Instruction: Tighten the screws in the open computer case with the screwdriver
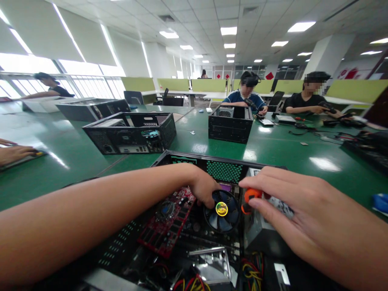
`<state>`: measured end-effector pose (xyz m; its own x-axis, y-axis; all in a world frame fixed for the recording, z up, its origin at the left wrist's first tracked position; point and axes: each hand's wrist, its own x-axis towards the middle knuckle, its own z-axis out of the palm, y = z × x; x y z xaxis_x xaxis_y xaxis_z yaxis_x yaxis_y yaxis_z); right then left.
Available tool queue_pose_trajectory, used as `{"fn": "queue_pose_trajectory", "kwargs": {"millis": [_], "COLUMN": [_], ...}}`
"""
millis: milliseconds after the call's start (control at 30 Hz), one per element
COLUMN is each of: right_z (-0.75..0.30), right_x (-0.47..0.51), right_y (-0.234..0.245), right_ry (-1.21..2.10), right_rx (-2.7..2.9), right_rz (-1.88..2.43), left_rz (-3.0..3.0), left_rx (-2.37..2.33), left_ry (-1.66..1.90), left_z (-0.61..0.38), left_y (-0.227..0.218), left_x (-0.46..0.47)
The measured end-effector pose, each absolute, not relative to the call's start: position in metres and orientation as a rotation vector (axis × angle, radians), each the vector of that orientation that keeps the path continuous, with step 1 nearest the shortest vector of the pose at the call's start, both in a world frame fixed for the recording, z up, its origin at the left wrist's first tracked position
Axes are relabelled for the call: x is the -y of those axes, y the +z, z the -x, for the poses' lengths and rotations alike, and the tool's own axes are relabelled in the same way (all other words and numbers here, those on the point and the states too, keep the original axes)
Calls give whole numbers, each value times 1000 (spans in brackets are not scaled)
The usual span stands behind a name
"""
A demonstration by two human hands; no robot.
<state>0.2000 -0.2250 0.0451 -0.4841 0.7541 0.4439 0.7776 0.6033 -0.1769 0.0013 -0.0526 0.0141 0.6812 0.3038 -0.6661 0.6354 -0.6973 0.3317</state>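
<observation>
My right hand [291, 206] grips the orange and black handle of a screwdriver [251, 195] between thumb and fingers; no shaft or tip shows. My left hand [205, 186] reaches down into an open black computer case [254, 165], its fingers curled at the upper left rim of a round black cooling fan [224, 220]. What those fingertips hold, if anything, is hidden. Left of the fan stands a red graphics card [169, 222] with a small round cooler. Under my right hand lies a grey metal power supply [257, 232].
Bundled coloured cables [253, 268] and a silver metal bracket [212, 262] lie in the near part of the case. Beyond, on the green table [194, 135], stand a second open case [130, 133] and a third case [230, 125]. Co-workers sit across; another person's hand [18, 154] is at left.
</observation>
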Motion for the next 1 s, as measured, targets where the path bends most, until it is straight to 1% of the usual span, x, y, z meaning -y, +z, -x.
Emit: {"fn": "queue_pose_trajectory", "kwargs": {"millis": [133,433,633,867,1000], "right_z": [-198,-199,-194,-196,-197], "right_x": [227,228,235,243,234], "right_y": [43,43,44,36,37], "right_ry": [-40,-34,3,271,350], "right_rx": [2318,2360,2328,2391,2412], "right_rz": [1222,1229,1032,888,973], "left_rz": [-2248,-2270,-2275,-2268,-2263], "left_rx": [-701,-739,-727,-716,-737], "left_ry": [-922,-911,-849,-812,-813], "left_z": [-2,-2,-1,6,7], "left_y": [14,12,7,5,2], "left_x": [53,52,49,45,44]}}
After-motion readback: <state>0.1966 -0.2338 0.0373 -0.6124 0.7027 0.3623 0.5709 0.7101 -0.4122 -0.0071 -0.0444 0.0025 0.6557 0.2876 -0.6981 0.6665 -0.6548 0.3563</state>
